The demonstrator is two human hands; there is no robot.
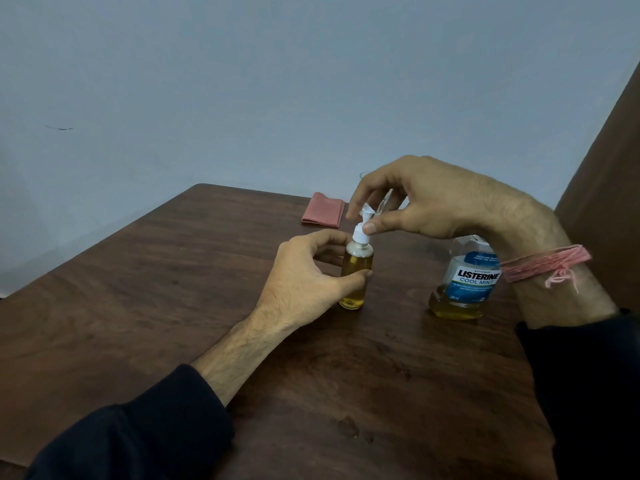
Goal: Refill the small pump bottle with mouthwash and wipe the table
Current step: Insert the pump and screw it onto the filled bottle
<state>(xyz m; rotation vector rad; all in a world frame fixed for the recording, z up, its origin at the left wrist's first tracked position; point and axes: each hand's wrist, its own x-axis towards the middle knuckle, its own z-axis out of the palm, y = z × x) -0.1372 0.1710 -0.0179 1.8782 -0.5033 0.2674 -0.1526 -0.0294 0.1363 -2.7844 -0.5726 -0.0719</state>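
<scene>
Small pump bottle [356, 271] stands upright on the counter [173, 271], nearly full of yellow liquid w/ some foam at the neck. Left hand [308, 275] wraps thumb & fingers round the bottle body, prob. to stop it turning or tipping. Right hand [426, 199] comes from above, thumb & fingertips pinching the white pump head [362, 230], which sits on the neck, so this looks like the screw-down/seat step after filling.

Mouthwash bottle [464, 282] stands right of the pump bottle, well apart, low on liquid; its top is hidden behind the right wrist, so can't tell if capped. Pink cloth [323, 213] lies folded behind the pump bottle, toward the wall, presumably for the wipe step. Clear glass [377, 199] behind the pump head, mostly hidden. Faint wet spots on the counter nearer the person, i.e. wipe not yet done.
</scene>
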